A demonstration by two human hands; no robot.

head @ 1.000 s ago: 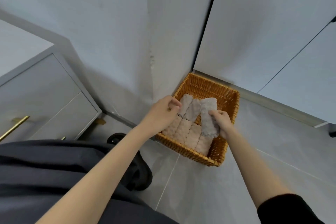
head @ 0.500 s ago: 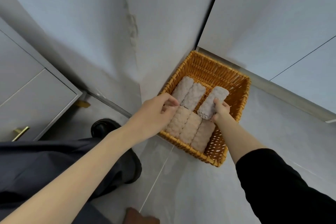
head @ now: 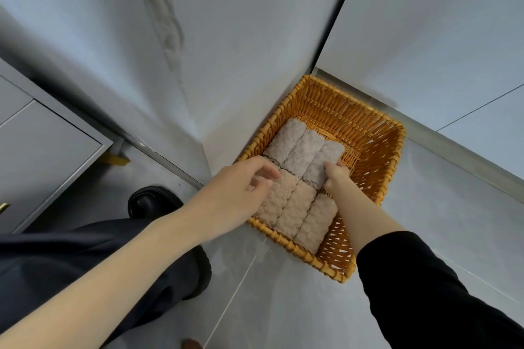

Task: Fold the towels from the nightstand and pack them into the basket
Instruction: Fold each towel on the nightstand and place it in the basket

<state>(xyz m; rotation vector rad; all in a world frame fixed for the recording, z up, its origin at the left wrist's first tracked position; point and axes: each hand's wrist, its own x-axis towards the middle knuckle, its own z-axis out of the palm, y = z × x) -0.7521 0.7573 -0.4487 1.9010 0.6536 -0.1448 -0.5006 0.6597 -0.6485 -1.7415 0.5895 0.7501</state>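
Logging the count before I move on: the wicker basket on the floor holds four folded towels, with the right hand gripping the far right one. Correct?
Not four: the head view shows six folded towels in the wicker basket, in two rows of three. The rest stands: the basket sits on the floor and the right hand grips the far right one.

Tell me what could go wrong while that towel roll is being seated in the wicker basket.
1. The right hand grips the end of the far-row towel roll; released loosely, it may unroll toward the bare side of the wicker basket.
2. The left hand touches the near-left roll at the seam between rows; pulling away could drag it loose.
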